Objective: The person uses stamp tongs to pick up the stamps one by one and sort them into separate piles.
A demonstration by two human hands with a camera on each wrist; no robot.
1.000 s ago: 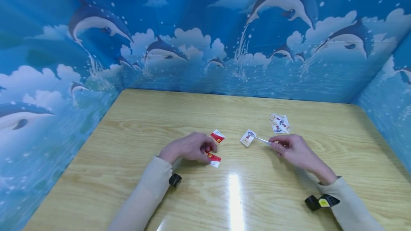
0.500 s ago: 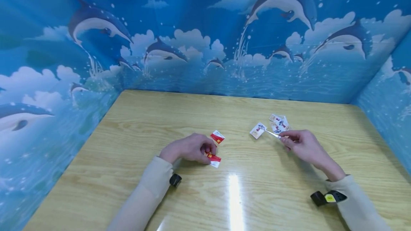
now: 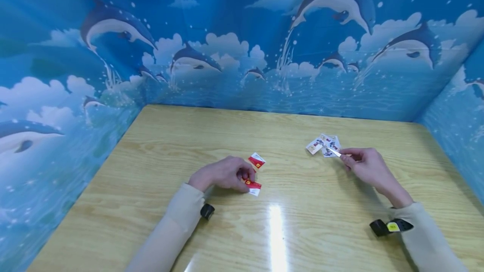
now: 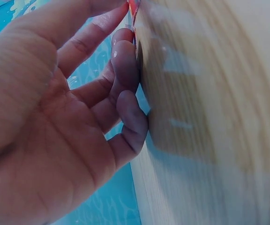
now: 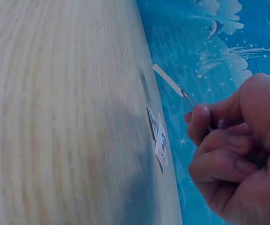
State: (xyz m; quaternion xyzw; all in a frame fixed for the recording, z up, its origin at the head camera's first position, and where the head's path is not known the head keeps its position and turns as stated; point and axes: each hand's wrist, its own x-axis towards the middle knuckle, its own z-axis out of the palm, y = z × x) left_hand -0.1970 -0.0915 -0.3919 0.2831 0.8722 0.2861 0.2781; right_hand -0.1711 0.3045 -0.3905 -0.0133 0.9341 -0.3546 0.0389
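Note:
My right hand [image 3: 364, 169] pinches silver tweezers [image 3: 333, 151] between thumb and fingers. At their tips hangs a small white card [image 3: 314, 146] with a cartoon print; the right wrist view shows this card [image 5: 166, 78] edge-on, above the table. Just behind and below lies a small pile of similar cards [image 3: 332, 141]. My left hand [image 3: 224, 174] rests low on the table with bent fingers, its thumb and fingertips at a red-and-white card [image 3: 255, 188] with a yellow emblem, partly covered by the hand. Another red-and-white card [image 3: 257, 160] lies just beyond the fingers.
The wood-grain table [image 3: 181, 137] is bordered at the back and sides by a blue curtain [image 3: 234, 45] printed with dolphins. Black wrist cameras sit at both sleeves, the right one [image 3: 379, 227] low over the table.
My right hand has moved right and away from me, carrying the card in the tweezers from the middle of the table to the pile's left side. The left hand has stayed in place.

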